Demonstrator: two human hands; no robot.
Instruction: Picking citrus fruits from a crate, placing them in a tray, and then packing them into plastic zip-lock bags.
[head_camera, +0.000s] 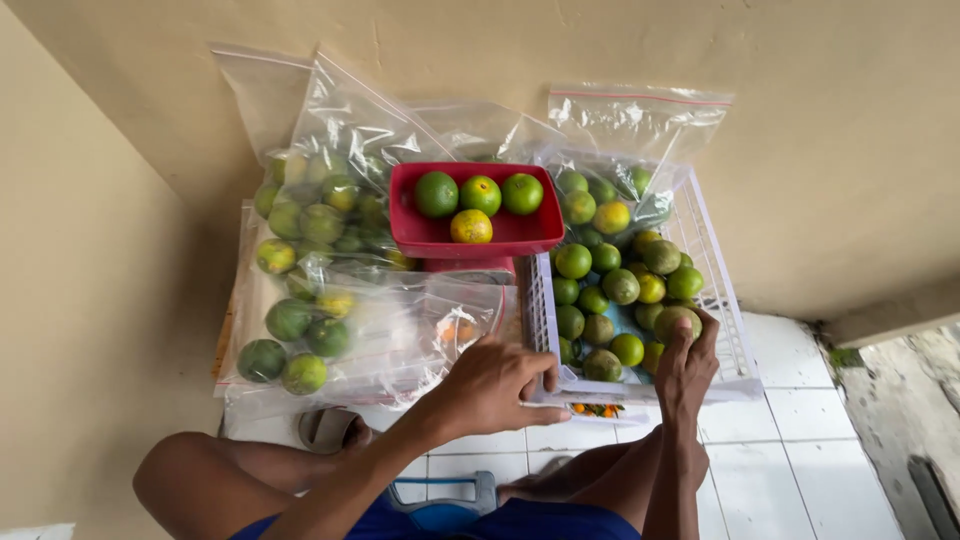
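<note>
My left hand rests on the front left corner of a white plastic crate, fingers curled over its rim. My right hand reaches into the crate and closes around a green citrus fruit. The crate holds several green and yellowish citrus fruits. Behind it a red tray sits on a scale and carries three green fruits and a yellow one.
Clear zip bags full of green citrus lie stacked at the left against the beige wall. Another partly filled bag leans at the crate's back. White floor tiles spread at the right. My bare knees sit below the crate.
</note>
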